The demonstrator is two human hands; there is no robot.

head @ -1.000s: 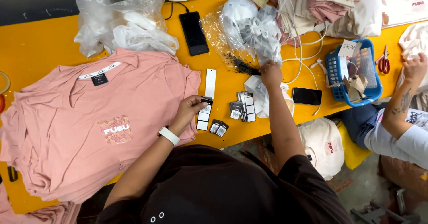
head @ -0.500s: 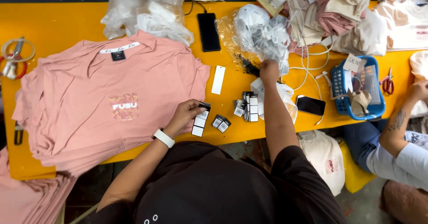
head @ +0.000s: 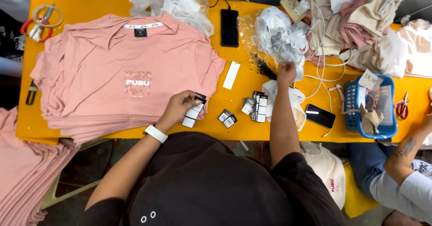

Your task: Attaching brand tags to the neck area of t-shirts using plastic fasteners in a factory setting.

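My left hand [head: 179, 108] holds a small stack of black-and-white hang tags [head: 193, 113] at the right edge of a pile of pink T-shirts [head: 117, 77] on the yellow table [head: 90, 1]. My right hand [head: 286, 72] reaches forward and pinches at a clear plastic bag of white items [head: 279, 35], next to a clump of black tag pins [head: 264, 67]. More tags [head: 257, 106] lie between my hands, and a white tag [head: 231, 75] lies alone.
A black phone [head: 229, 27] lies at the back, another phone [head: 320, 116] near the front edge. A blue basket [head: 371, 107], red scissors [head: 402, 107], cables and piled garments [head: 355, 23] sit right. Another person's tattooed arm [head: 405, 149] is at right. More pink shirts [head: 22, 172] hang lower left.
The view has shifted so the table sits further right. My left hand stays on the tags by the shirts; my right hand stays at the plastic bag.
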